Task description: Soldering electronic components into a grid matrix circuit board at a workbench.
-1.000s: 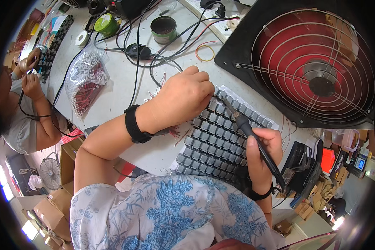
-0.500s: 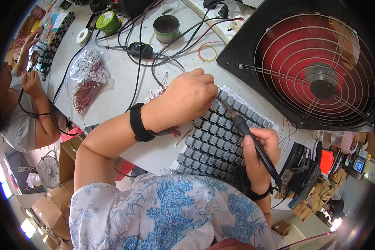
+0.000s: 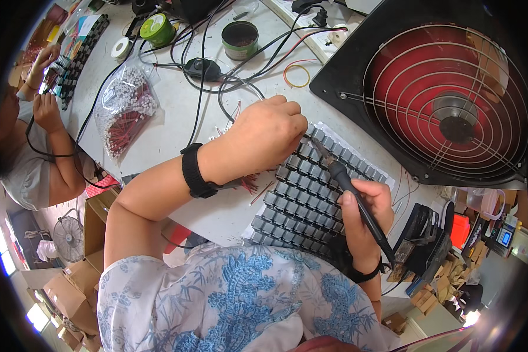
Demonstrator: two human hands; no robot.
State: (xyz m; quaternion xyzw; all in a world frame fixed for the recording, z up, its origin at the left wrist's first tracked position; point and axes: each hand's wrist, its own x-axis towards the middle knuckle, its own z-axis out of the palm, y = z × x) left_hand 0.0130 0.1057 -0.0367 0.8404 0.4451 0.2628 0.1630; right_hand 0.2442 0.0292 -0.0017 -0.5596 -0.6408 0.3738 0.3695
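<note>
The soldering iron (image 3: 358, 205) is lying in the right hand (image 3: 365, 220), gripped like a pen with the fingers closed round its dark handle. The grey block of cells (image 3: 311, 190) is sitting on the white table (image 3: 170, 117) directly under both hands, its near end close to the person's chest. The left hand (image 3: 264, 138) is resting curled on the block's far-left part, fingertips pressed down onto the cells — whether it is pinching anything is not showing.

A clear plastic bag of red and white wires (image 3: 123, 108) is lying to the left on the table. Beyond it, a green round tin (image 3: 157, 29) and a darker open tin (image 3: 239, 40) are standing near the far edge, with a small white tape roll (image 3: 121, 48) beside the green one.

The iron's long axis is running diagonally — tip pointing up and left toward the left hand's fingers, the handle's tail trailing down and right past the wrist. The block's long axis is slanting from the lower left up toward the black fan (image 3: 446, 100).
</note>
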